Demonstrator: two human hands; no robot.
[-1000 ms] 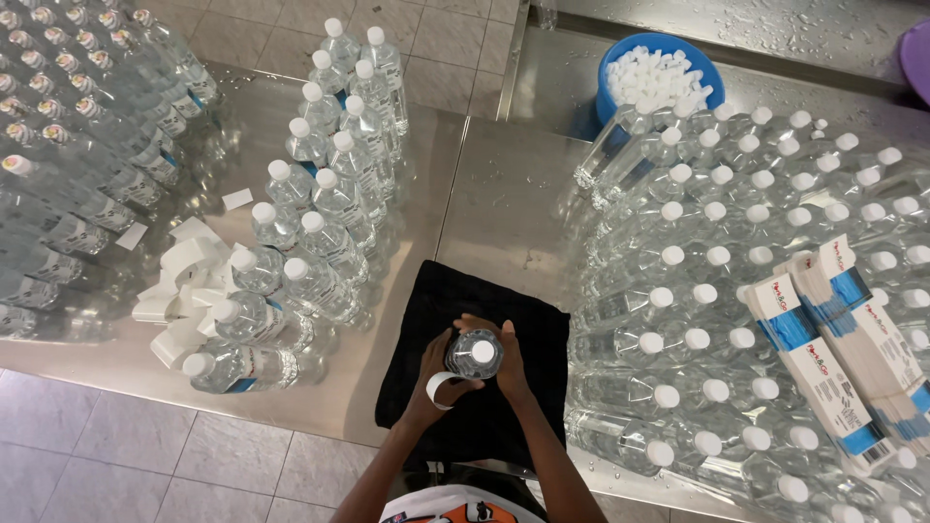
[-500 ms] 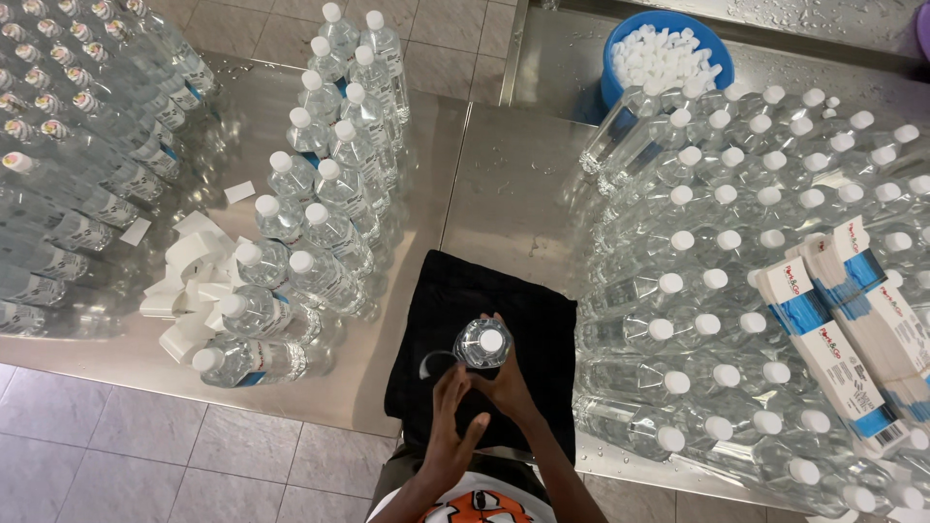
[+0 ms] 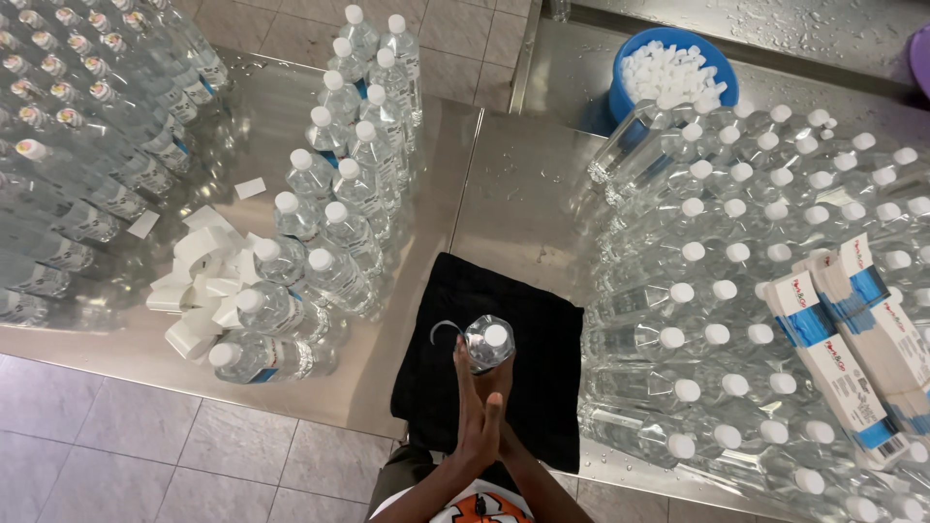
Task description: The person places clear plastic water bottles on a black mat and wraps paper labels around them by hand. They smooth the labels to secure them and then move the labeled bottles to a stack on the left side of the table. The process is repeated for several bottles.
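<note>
Room: We see a shiny metal table point(image 3: 291, 107) on a grey tiled floor point(image 3: 145, 455). The table is wet in spots.
Cloth: A black cloth point(image 3: 528, 387) lies on the near edge of the table, in the middle.
Bottle: One clear water bottle point(image 3: 487, 342) with a white cap stands on the black cloth. A thin curl of clear label film point(image 3: 444, 329) sticks out on its left side.
Left hand: Our left hand point(image 3: 477, 418) is flat, with fingers straight and close together. It points up at the near side of the bottle and touches it.
Right hand: Our right hand point(image 3: 502, 387) is just beside the left one, on the near right side of the bottle. Most of it is hidden, so we cannot tell how it grips.
Right side: Many capped bottles point(image 3: 736, 291) stand packed together. A stack of blue and white labels point(image 3: 852, 339) lies on top of them.
Far right: A blue bowl point(image 3: 668, 73) is full of white caps.
Left side: More bottles point(image 3: 339, 194) stand in a group, and some lie down near a pile of white paper strips point(image 3: 199, 281).
Far left: A big crowd of bottles point(image 3: 77, 126) fills the corner.
</note>
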